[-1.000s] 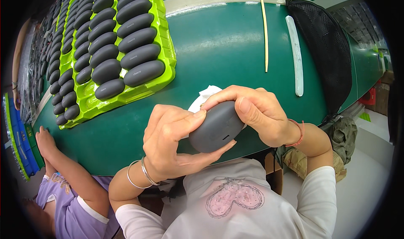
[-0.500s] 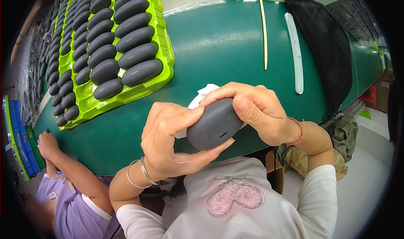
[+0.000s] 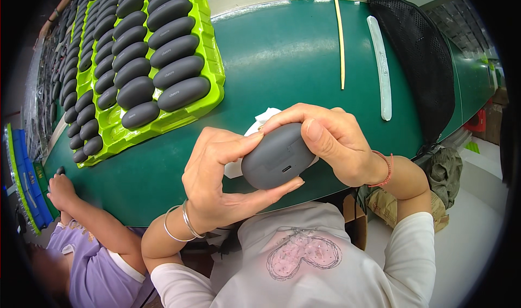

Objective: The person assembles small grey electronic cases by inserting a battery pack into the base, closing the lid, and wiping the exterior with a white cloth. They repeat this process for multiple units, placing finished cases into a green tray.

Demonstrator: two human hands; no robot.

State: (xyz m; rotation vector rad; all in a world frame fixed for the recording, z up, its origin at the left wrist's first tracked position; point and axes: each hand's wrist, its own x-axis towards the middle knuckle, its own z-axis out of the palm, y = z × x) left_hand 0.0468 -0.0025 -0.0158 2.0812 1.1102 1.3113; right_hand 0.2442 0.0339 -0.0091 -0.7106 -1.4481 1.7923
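A smooth dark grey oval case (image 3: 278, 159) with a small port slot on its lower side is held between my two hands above the green table. My left hand (image 3: 217, 178) pinches it at the left, thumb at its upper edge and a finger along its underside. My right hand (image 3: 336, 140) grips its upper right, with the thumb on the near face. Behind the case, partly covered by it and my fingers, is a white cloth or paper (image 3: 266, 115). Several similar cases (image 3: 184, 93) lie in rows in a bright green tray (image 3: 218, 85) at the far left.
A thin wooden stick (image 3: 340, 42) and a pale flat strip (image 3: 381, 69) lie at the right, beside a black mesh bag (image 3: 415, 64). A co-worker's hand (image 3: 62, 191) rests at the table's left edge. Another person's arm (image 3: 62, 7) reaches in at the far upper left.
The case has turned slightly in my hands, and its port slot sits a little higher. The co-worker's hand at the left and the arm at the upper left have shifted.
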